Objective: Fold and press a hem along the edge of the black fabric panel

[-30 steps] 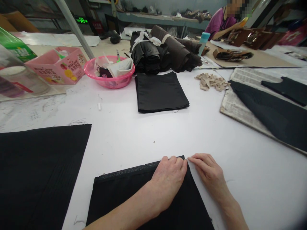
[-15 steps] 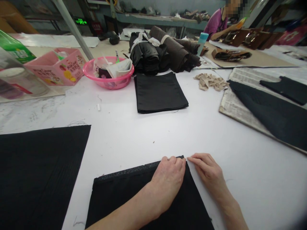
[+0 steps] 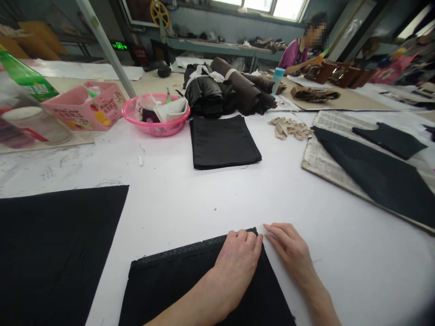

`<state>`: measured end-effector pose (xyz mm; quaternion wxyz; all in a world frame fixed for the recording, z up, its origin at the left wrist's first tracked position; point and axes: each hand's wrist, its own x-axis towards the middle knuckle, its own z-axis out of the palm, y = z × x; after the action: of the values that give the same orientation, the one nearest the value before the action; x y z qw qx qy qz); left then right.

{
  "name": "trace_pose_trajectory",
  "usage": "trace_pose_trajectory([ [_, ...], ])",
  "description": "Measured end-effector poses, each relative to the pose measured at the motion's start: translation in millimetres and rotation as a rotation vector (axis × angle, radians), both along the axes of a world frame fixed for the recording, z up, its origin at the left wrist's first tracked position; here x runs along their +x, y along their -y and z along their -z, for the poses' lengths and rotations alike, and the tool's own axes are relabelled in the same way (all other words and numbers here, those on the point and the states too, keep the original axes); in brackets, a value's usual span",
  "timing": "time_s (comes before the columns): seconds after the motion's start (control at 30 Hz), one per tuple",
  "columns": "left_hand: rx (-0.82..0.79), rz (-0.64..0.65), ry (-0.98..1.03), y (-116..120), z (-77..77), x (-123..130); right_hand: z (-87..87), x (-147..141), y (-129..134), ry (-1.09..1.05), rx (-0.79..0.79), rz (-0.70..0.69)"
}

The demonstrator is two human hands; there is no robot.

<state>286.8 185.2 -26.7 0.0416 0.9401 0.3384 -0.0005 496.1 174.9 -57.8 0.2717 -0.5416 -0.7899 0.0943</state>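
A black fabric piece (image 3: 176,280) lies on the white tabletop close to me, with a speckled dark strip (image 3: 170,254) along its far edge. My left hand (image 3: 236,262) rests over its far right corner, fingers curled and pressed onto the edge of the cloth. Just right of that corner, my right hand (image 3: 292,249) hovers low over the white surface. Its thumb and forefinger point left with a gap between them and hold nothing that I can see. The left palm hides part of the fabric.
To the left lies a larger black cloth (image 3: 57,244). A black fabric stack (image 3: 224,142) sits ahead, near a pink basin (image 3: 159,129) and dark fabric rolls (image 3: 238,88). Black pieces (image 3: 377,163) rest on a grey board (image 3: 319,158). A person (image 3: 294,54) sits behind.
The view has tipped up, showing more of the room. My right thumb and forefinger have parted and sit slightly off the corner. My left hand stays on the fabric.
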Motion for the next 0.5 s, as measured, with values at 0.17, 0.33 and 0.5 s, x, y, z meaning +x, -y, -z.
trace_pose_trajectory([
  [0.17,0.041,-0.005,0.048,9,4.9,-8,0.8,1,0,-0.006,-0.001,0.027],
  [0.33,0.065,-0.005,0.074,33,15.0,-31,-0.6,1,0,-0.006,0.036,0.031],
  [0.5,-0.022,0.038,0.106,56,6.2,-63,-6.4,0,1,-0.017,0.081,0.045],
])
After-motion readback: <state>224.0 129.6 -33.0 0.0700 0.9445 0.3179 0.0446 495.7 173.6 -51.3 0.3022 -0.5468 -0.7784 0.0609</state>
